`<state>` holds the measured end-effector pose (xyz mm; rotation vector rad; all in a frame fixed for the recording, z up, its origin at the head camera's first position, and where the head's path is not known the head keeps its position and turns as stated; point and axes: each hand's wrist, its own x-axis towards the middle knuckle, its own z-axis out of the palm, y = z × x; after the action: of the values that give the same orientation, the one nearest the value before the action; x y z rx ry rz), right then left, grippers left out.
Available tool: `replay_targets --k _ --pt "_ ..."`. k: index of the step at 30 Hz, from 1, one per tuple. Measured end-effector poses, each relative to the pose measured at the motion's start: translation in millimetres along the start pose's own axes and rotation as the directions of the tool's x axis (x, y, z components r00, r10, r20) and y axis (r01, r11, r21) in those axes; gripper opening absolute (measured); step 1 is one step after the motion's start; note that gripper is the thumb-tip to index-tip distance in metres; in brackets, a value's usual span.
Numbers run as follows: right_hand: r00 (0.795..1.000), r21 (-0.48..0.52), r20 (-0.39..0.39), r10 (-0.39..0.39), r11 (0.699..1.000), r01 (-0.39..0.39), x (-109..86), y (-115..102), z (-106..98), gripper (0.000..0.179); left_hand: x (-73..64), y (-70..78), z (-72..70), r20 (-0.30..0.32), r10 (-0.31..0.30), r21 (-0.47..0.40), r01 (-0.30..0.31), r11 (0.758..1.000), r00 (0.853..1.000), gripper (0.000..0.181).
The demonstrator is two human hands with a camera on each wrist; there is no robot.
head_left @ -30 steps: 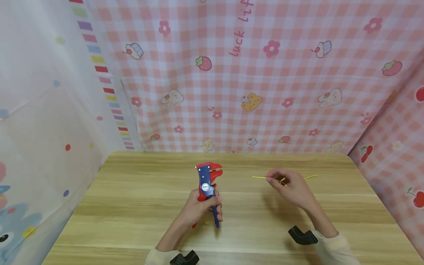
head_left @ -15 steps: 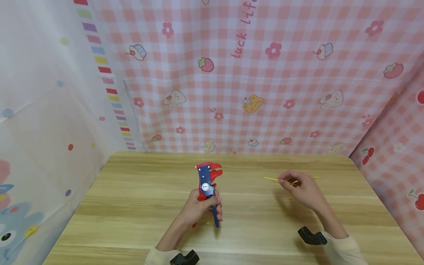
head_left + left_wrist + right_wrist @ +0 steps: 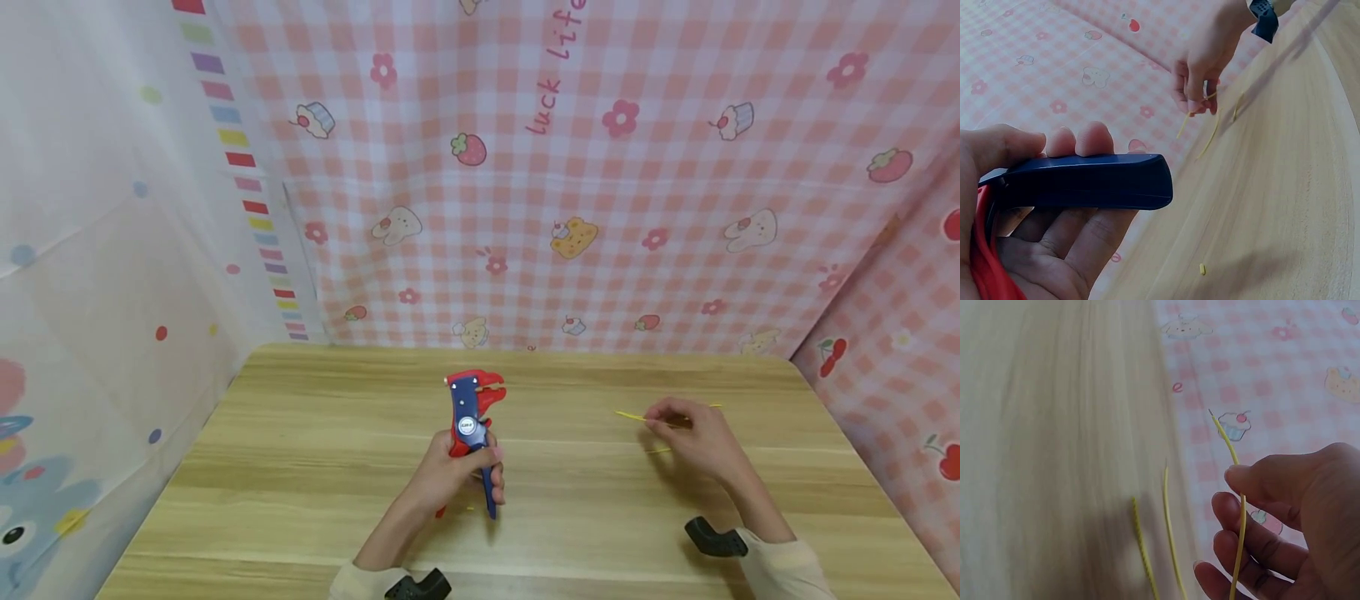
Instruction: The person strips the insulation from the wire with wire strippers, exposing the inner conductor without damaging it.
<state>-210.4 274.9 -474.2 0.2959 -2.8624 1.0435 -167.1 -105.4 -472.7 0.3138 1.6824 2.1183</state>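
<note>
Gripping the wire stripper (image 3: 466, 407) with my left hand (image 3: 448, 468), and out right, my right hand (image 3: 699, 437) pinches a yellow wire (image 3: 1242, 519) above the table (image 3: 577, 508)!

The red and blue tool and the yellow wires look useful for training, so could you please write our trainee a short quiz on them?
1. Which hand grips the red and blue tool?
2. True or false: the yellow wire pinched by the right hand touches the tool's jaws.
3. In the right wrist view, this wire's upper tip is: A) thin and dark; B) thick and red; C) hidden by the thumb.

Key: 1. The left hand. 2. False; they are apart. 3. A.
</note>
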Motion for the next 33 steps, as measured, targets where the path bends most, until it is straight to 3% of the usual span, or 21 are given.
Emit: replay_targets --k 11,17,24,28,33 --pt "0.999 -0.084 0.014 -0.049 0.995 0.05 0.6 13 0 0.006 -0.2 -0.5 -0.3 0.002 -0.004 -0.007 0.004 1.0 1.0 0.027" --pt "0.994 -0.148 -0.008 -0.108 0.983 0.106 1.1 20 5 0.006 0.1 -0.8 -1.1 -0.004 -0.005 -0.003 0.005 1.0 1.0 0.018" --pt "0.985 -0.183 -0.046 -0.168 0.97 0.158 0.9 28 10 0.013 0.3 -0.9 -1.8 -0.002 -0.013 0.003 0.013 1.0 1.0 0.026" --pt "0.985 -0.179 -0.037 -0.168 0.971 0.159 1.3 26 9 0.009 1.0 -1.2 -2.0 -0.001 -0.016 0.004 0.016 1.0 1.0 0.026" --pt "0.989 -0.173 -0.024 -0.149 0.975 0.142 1.8 26 10 0.009 0.7 -0.5 -1.2 0.004 -0.012 0.01 0.012 1.0 1.0 0.013"
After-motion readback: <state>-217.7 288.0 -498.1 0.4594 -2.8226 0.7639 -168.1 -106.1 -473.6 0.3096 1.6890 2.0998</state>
